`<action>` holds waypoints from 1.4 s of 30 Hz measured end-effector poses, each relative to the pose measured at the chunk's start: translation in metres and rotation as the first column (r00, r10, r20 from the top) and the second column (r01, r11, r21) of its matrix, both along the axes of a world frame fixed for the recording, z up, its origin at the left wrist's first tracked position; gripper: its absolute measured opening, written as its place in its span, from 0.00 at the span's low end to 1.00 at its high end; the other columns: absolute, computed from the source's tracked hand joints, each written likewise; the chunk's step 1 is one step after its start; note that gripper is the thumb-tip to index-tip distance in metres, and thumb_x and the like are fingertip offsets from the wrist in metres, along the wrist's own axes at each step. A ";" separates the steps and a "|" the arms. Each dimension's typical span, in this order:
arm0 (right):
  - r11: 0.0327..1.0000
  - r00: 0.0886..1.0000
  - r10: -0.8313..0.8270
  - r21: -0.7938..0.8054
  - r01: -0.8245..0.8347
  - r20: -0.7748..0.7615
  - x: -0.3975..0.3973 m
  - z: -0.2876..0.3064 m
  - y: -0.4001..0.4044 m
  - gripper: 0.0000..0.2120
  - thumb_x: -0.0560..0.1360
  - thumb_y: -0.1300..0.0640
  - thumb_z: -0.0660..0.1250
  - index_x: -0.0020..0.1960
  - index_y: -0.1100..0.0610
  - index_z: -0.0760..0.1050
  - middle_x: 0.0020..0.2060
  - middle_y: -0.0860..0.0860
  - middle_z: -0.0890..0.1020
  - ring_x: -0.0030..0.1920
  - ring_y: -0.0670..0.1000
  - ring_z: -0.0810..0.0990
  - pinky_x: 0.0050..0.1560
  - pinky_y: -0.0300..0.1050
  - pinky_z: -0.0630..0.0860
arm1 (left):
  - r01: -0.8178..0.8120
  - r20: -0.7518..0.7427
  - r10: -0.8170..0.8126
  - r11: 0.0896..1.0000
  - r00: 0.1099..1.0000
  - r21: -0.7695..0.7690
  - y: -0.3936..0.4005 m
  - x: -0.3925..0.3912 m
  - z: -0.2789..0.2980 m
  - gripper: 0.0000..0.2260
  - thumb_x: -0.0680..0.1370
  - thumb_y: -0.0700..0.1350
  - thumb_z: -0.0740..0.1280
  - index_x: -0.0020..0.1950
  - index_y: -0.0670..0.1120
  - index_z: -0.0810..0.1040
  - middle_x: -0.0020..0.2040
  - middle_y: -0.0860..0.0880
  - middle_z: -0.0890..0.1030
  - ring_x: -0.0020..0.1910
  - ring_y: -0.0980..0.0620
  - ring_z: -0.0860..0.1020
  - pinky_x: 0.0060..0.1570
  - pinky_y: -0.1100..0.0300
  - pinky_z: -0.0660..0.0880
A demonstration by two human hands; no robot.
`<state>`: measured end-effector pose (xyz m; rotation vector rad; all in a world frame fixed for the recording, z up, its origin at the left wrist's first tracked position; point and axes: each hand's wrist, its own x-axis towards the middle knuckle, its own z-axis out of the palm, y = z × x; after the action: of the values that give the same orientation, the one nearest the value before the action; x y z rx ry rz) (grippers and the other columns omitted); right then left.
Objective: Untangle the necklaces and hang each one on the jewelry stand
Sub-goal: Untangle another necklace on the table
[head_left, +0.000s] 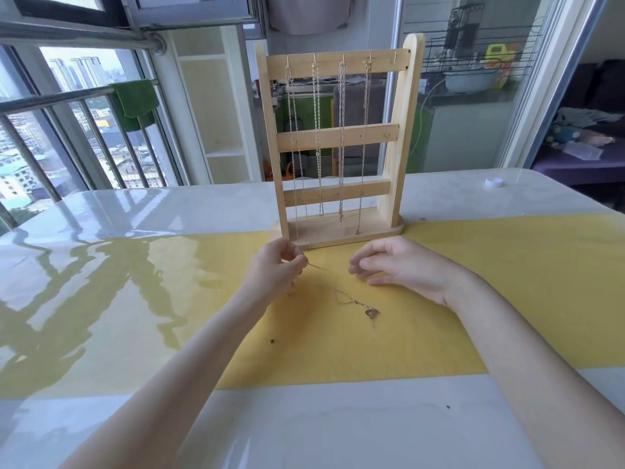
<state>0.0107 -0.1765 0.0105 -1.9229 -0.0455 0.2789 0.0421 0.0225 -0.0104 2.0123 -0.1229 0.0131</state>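
A wooden jewelry stand stands upright on the table ahead of me. Several thin chains hang from hooks on its top bar; the rightmost hook is bare. A thin necklace with a small pendant lies loosely heaped on the yellow mat between my hands. My left hand pinches one end of that chain just above the mat, in front of the stand's base. My right hand hovers over the mat with relaxed, slightly bent fingers, holding nothing.
A white bottle cap sits at the table's far right. Small dark specks lie on the mat. The glossy table reflects the window rail. A glass door stands behind the stand.
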 end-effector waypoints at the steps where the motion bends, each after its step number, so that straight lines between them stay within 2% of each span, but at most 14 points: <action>1: 0.997 0.999 -0.032 -0.071 0.034 0.031 0.001 -0.001 0.000 0.05 0.78 0.63 0.63 0.47 0.60 0.78 0.46 0.56 0.83 0.47 0.51 0.80 0.51 0.45 0.78 | -0.011 -0.011 0.011 1.000 1.000 0.003 0.002 0.002 -0.001 0.07 0.76 0.38 0.63 0.38 0.45 0.72 0.40 0.48 0.77 0.37 0.49 0.75 0.33 0.60 0.73; 4: 0.941 0.996 -0.030 -0.333 0.057 0.085 0.002 -0.003 -0.003 0.06 0.74 0.60 0.69 0.39 0.60 0.79 0.35 0.52 0.82 0.37 0.50 0.78 0.44 0.44 0.77 | -0.014 -0.063 0.013 1.000 0.998 -0.015 0.004 0.004 -0.003 0.07 0.76 0.37 0.63 0.38 0.45 0.72 0.37 0.48 0.77 0.35 0.50 0.73 0.31 0.63 0.71; 7: 0.878 0.996 0.081 -0.476 -0.054 0.035 -0.002 0.000 0.000 0.06 0.70 0.56 0.74 0.40 0.59 0.82 0.31 0.47 0.80 0.32 0.47 0.75 0.38 0.41 0.73 | -0.029 -0.059 0.030 0.999 0.998 0.015 0.005 0.005 -0.002 0.08 0.76 0.39 0.63 0.37 0.46 0.73 0.39 0.50 0.77 0.36 0.51 0.74 0.35 0.61 0.72; 10: 0.813 0.985 0.161 -0.574 -0.094 0.067 -0.003 0.002 0.008 0.02 0.69 0.59 0.74 0.40 0.57 0.83 0.33 0.46 0.81 0.33 0.47 0.75 0.38 0.42 0.73 | -0.017 -0.024 0.020 0.991 1.000 0.135 0.005 0.004 0.000 0.06 0.76 0.40 0.64 0.39 0.47 0.74 0.43 0.51 0.78 0.40 0.49 0.75 0.41 0.56 0.72; 13: 0.749 0.973 0.199 -0.659 -0.072 0.120 -0.003 0.001 0.015 0.03 0.69 0.61 0.72 0.38 0.55 0.83 0.33 0.44 0.80 0.40 0.46 0.79 0.43 0.45 0.78 | -0.019 0.116 -0.025 0.931 0.993 0.365 0.000 -0.003 0.005 0.03 0.75 0.41 0.65 0.45 0.48 0.78 0.46 0.52 0.76 0.49 0.50 0.74 0.44 0.58 0.69; 15: 0.730 0.968 0.217 -0.680 -0.075 0.125 -0.003 0.000 0.018 0.06 0.69 0.63 0.70 0.35 0.55 0.81 0.32 0.44 0.79 0.41 0.47 0.79 0.43 0.46 0.78 | 0.049 0.198 -0.138 0.916 0.971 0.398 -0.005 -0.009 0.008 0.04 0.74 0.41 0.67 0.44 0.49 0.79 0.43 0.54 0.77 0.46 0.53 0.74 0.42 0.61 0.67; 17: 0.723 0.966 0.235 -0.684 -0.099 0.109 -0.004 -0.002 0.019 0.07 0.69 0.64 0.68 0.34 0.56 0.79 0.31 0.45 0.78 0.41 0.50 0.80 0.42 0.47 0.78 | 0.182 0.200 -0.287 0.889 0.937 0.419 -0.012 -0.015 0.008 0.05 0.74 0.40 0.68 0.41 0.51 0.80 0.38 0.57 0.77 0.39 0.56 0.73 0.40 0.62 0.69; 21: 0.780 0.971 0.223 -0.613 -0.124 0.087 -0.004 -0.006 0.015 0.03 0.68 0.61 0.69 0.36 0.58 0.79 0.31 0.47 0.79 0.36 0.49 0.76 0.38 0.45 0.73 | 0.219 0.214 -0.379 0.820 0.900 0.530 -0.022 -0.022 -0.004 0.04 0.74 0.43 0.69 0.45 0.50 0.83 0.36 0.59 0.72 0.36 0.61 0.70 0.37 0.71 0.66; 23: 0.835 0.976 0.201 -0.535 -0.128 0.081 -0.003 -0.008 0.012 0.03 0.67 0.60 0.69 0.35 0.58 0.79 0.30 0.48 0.79 0.35 0.49 0.75 0.37 0.45 0.71 | 0.216 0.229 -0.369 0.838 0.901 0.502 -0.025 -0.024 -0.008 0.05 0.73 0.43 0.69 0.45 0.50 0.84 0.36 0.58 0.72 0.34 0.61 0.70 0.36 0.69 0.66; 26: 0.894 0.980 0.186 -0.427 -0.138 0.072 -0.002 -0.008 0.009 0.04 0.67 0.61 0.69 0.36 0.61 0.79 0.29 0.50 0.79 0.34 0.49 0.73 0.37 0.44 0.68 | 0.231 0.246 -0.367 0.864 0.897 0.447 -0.027 -0.026 -0.007 0.04 0.72 0.42 0.71 0.44 0.48 0.84 0.36 0.56 0.73 0.33 0.59 0.70 0.39 0.61 0.69; 29: 0.928 0.983 0.169 -0.348 -0.135 0.069 -0.003 -0.006 0.006 0.04 0.69 0.62 0.68 0.36 0.61 0.79 0.31 0.52 0.76 0.34 0.50 0.69 0.37 0.45 0.65 | 0.258 0.231 -0.369 0.879 0.900 0.401 -0.027 -0.027 -0.004 0.02 0.72 0.43 0.72 0.43 0.48 0.84 0.35 0.56 0.74 0.33 0.58 0.70 0.38 0.63 0.68; 34: 0.966 0.987 0.143 -0.229 -0.124 0.069 -0.003 -0.007 0.003 0.04 0.71 0.62 0.67 0.37 0.60 0.78 0.34 0.54 0.76 0.33 0.47 0.71 0.36 0.39 0.69 | 0.291 0.216 -0.372 0.898 0.902 0.330 -0.025 -0.025 -0.002 0.04 0.71 0.42 0.73 0.38 0.51 0.82 0.34 0.56 0.75 0.33 0.63 0.70 0.35 0.70 0.66; 38: 0.981 0.988 0.131 -0.152 -0.118 0.078 -0.003 -0.007 0.001 0.05 0.73 0.65 0.66 0.39 0.63 0.79 0.33 0.54 0.76 0.29 0.41 0.71 0.33 0.34 0.70 | 0.289 0.228 -0.360 0.912 0.905 0.292 -0.026 -0.025 -0.001 0.07 0.71 0.41 0.74 0.37 0.52 0.80 0.33 0.57 0.74 0.31 0.63 0.70 0.34 0.71 0.66; 42: 0.988 0.988 0.139 -0.077 -0.133 0.074 -0.003 -0.008 -0.001 0.05 0.74 0.66 0.66 0.40 0.63 0.79 0.33 0.54 0.76 0.29 0.42 0.72 0.34 0.34 0.70 | 0.291 0.252 -0.372 0.906 0.893 0.308 -0.026 -0.026 0.000 0.08 0.71 0.41 0.73 0.36 0.53 0.78 0.33 0.57 0.73 0.32 0.61 0.70 0.35 0.70 0.66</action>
<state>0.0078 -0.1779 0.0028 -2.0054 -0.2228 0.2994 0.0158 -0.0035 -0.0099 2.2166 -0.7047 0.0942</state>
